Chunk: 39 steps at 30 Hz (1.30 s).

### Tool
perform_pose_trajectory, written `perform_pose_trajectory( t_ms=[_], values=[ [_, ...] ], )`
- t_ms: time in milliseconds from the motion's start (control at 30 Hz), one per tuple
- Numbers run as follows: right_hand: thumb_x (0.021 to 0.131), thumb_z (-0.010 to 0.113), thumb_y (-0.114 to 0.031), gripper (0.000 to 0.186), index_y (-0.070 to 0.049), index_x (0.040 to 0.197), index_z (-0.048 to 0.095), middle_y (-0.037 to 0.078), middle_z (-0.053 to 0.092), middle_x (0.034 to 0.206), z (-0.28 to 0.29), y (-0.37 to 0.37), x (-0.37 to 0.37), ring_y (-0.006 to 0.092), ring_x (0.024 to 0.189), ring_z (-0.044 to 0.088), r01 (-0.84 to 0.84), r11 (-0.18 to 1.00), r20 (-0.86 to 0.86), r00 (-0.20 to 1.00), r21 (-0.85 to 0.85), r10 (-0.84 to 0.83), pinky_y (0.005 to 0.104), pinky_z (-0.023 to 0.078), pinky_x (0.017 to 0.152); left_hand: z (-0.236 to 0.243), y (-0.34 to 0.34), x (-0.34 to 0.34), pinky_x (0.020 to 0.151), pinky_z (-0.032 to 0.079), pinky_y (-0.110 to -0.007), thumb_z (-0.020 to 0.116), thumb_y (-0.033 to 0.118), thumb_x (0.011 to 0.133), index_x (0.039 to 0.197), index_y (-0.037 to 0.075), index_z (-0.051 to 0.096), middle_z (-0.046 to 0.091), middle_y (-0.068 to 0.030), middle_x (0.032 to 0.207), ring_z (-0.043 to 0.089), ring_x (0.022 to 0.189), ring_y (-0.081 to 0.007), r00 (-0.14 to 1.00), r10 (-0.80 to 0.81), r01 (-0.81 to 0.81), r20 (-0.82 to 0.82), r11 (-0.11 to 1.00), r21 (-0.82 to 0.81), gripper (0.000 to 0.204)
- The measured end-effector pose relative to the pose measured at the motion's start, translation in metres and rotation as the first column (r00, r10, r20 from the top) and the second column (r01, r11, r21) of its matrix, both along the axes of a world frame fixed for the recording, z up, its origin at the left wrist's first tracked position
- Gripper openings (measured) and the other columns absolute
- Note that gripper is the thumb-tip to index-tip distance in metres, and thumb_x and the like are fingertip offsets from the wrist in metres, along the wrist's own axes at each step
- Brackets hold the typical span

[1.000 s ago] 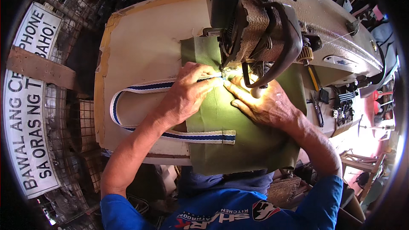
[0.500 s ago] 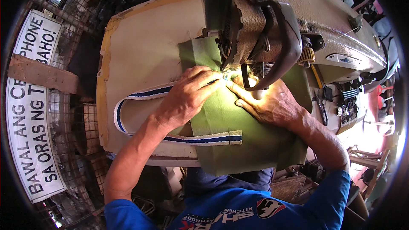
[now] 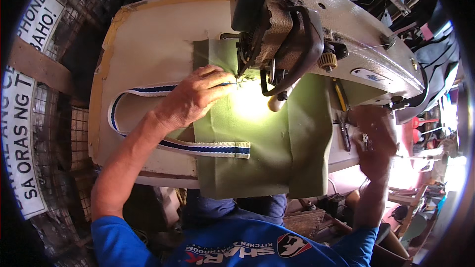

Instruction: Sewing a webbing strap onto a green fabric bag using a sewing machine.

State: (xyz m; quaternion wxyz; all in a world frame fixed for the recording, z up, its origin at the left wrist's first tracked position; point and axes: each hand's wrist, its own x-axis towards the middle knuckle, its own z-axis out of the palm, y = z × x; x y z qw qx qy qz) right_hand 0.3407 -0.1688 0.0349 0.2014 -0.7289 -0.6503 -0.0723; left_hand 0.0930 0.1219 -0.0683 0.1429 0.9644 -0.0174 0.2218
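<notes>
A sewing machine (image 3: 341,29) stands over a sheet of green fabric (image 3: 252,173), its lamp lighting the cloth below the needle. My left hand (image 3: 194,95) is closed on a white webbing strap (image 3: 210,149) with a dark blue stripe, pinching one end against the fabric beside the presser foot. From there the strap loops out to the left and back, its free end lying flat on the cloth. Over at the right, my right hand (image 3: 373,136) is off the fabric, near the machine's end; motion smears its fingers.
A cream work board (image 3: 148,34) with taped edges lies under the cloth. A yellow-handled tool (image 3: 340,94) and dark pliers or scissors (image 3: 344,136) rest right of the fabric. Wire mesh and a white sign (image 3: 22,153) stand at the left.
My right hand has left the fabric near the needle and moved right, past the tools. My left hand stays by the presser foot with the strap. The whole view has shifted slightly.
</notes>
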Motion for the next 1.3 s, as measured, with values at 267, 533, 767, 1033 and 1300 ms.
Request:
perform_pose_trajectory(
  t_ms=[267,533,767,1033,1300],
  values=[
    [0.101,0.051,-0.019,0.029,-0.007,0.123,0.065,0.015,0.07,0.113,0.089,0.007,0.269,0.0289,0.104,0.067,0.566,0.777,0.296,0.718,0.277,-0.629,0.0358,0.052,0.091,0.001,0.002,0.004,0.104,0.046,-0.039,0.064,-0.002,0.073,0.108,0.003,0.068,0.064,-0.0089,0.116,0.058,0.112,-0.0269,1.0,0.012,-0.011,-0.01,1.0,0.023,0.035],
    [0.101,0.049,-0.016,0.035,-0.004,0.132,0.059,0.017,0.069,0.117,0.058,-0.024,0.398,0.0251,0.097,0.069,0.356,0.93,0.547,0.799,-0.094,-0.251,0.0306,0.05,0.088,-0.006,0.001,0.007,0.112,0.041,-0.04,0.065,0.002,0.083,0.113,0.002,0.067,0.062,-0.01,0.124,0.054,0.125,-0.0266,0.992,0.126,-0.127,-0.02,0.97,-0.209,0.031],
    [0.101,0.053,-0.032,0.038,-0.001,0.117,0.067,0.018,0.071,0.106,0.063,-0.013,0.384,0.0201,0.091,0.066,0.616,0.781,-0.118,0.772,-0.105,-0.625,0.0315,0.049,0.085,-0.009,0.011,0.005,0.119,0.032,-0.043,0.06,0.001,0.087,0.126,0.002,0.061,0.056,-0.0103,0.138,0.044,0.138,-0.0283,0.988,0.108,-0.108,-0.108,0.994,0.002,0.039],
    [0.1,0.055,-0.029,0.038,0.0,0.121,0.066,0.019,0.07,0.11,0.064,-0.024,0.407,0.0239,0.096,0.068,0.342,0.938,0.524,0.811,-0.059,-0.262,0.0343,0.05,0.086,-0.011,0.013,0.007,0.119,0.032,-0.044,0.06,-0.001,0.084,0.125,0.002,0.062,0.056,-0.0105,0.139,0.045,0.137,-0.0297,0.99,0.094,-0.092,-0.109,0.996,0.021,0.041],
    [0.101,0.048,-0.024,0.037,-0.001,0.125,0.065,0.019,0.068,0.116,0.027,-0.056,0.347,0.0268,0.107,0.066,0.526,0.835,-0.19,0.847,0.16,-0.497,0.0361,0.05,0.093,-0.013,0.015,0.006,0.119,0.032,-0.045,0.059,0.002,0.085,0.125,0.003,0.063,0.055,-0.0117,0.14,0.045,0.137,-0.0306,0.989,0.093,-0.087,-0.112,0.995,0.054,0.039]
  ],
)
